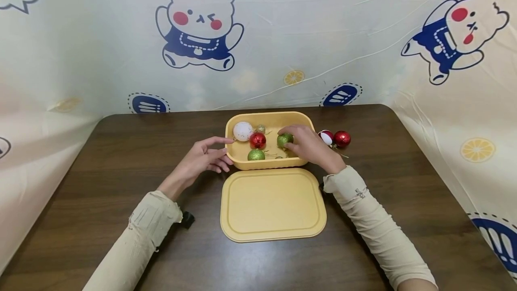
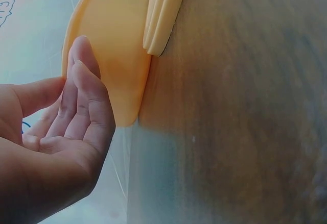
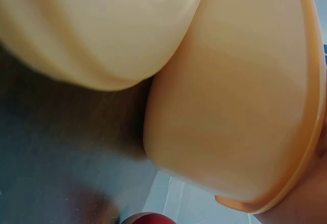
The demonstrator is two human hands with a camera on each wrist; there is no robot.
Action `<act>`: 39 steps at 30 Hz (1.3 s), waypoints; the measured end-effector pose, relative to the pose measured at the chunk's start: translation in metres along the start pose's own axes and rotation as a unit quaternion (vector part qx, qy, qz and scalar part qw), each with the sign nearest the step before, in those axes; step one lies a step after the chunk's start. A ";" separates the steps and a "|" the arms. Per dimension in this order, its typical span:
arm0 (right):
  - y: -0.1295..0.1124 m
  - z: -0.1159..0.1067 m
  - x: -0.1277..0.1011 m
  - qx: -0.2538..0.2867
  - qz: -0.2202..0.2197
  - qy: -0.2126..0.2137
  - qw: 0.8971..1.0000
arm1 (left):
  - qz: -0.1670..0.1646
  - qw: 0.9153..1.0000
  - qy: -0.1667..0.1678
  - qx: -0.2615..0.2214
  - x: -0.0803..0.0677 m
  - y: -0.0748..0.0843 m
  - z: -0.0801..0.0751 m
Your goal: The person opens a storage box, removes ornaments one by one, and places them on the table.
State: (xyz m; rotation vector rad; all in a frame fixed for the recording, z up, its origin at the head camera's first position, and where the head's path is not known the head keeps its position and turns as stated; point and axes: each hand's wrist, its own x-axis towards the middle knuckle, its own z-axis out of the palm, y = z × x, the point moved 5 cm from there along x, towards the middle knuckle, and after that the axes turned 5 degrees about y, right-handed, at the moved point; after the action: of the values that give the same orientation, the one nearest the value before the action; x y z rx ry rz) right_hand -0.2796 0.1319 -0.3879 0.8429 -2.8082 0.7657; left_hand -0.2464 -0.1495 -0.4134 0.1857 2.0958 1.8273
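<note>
Lid [image 1: 273,204] flat on table [image 1: 121,169], nearest camera, long axis left-right, just in front of yellow box [image 1: 268,162]. Box holds white, red and green baubles. Right hand [image 1: 308,146] reaches over box's right rim, fingers curled round green bauble [image 1: 284,139], inside right half; grip probably a pinch, fingertips partly hidden. Left hand [image 1: 206,156] relaxed, fingers straight, touching box's left wall [image 2: 110,55]. Right hand nearer. Two more baubles [image 1: 335,138] outside, right of box.

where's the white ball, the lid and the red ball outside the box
white ball [image 1: 243,131], head view, middle of its top face
lid [image 1: 273,204], head view, flat centre
red ball [image 1: 342,138], head view, shiny front
</note>
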 end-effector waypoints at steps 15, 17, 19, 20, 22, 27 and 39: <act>0.000 -0.003 -0.002 0.008 0.009 -0.009 1.000 | -0.010 1.000 0.003 0.001 0.000 0.000 0.000; 0.000 -0.004 -0.003 0.009 0.011 -0.012 1.000 | -0.010 1.000 0.004 0.000 0.000 0.000 0.001; 0.000 -0.006 -0.004 0.011 0.013 -0.014 1.000 | -0.009 1.000 0.002 0.000 0.001 0.000 0.001; 0.001 -0.006 -0.005 0.012 0.014 -0.015 1.000 | -0.009 1.000 0.001 0.000 0.001 0.000 0.002; 0.001 -0.008 -0.006 0.014 0.017 -0.016 1.000 | -0.008 1.000 0.000 0.001 0.001 0.001 0.002; 0.003 -0.011 -0.008 0.018 0.022 -0.015 0.999 | -0.007 1.000 0.002 0.004 0.002 0.002 0.001; 0.000 -0.017 -0.013 0.023 0.018 -0.010 1.000 | -0.002 1.000 0.002 0.002 0.000 -0.001 0.000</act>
State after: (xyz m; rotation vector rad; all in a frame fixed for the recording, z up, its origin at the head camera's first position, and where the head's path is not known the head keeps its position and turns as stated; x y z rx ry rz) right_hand -0.2689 0.1466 -0.3760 0.8136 -2.8419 0.8356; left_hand -0.2462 -0.1495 -0.4148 0.1788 2.1018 1.8217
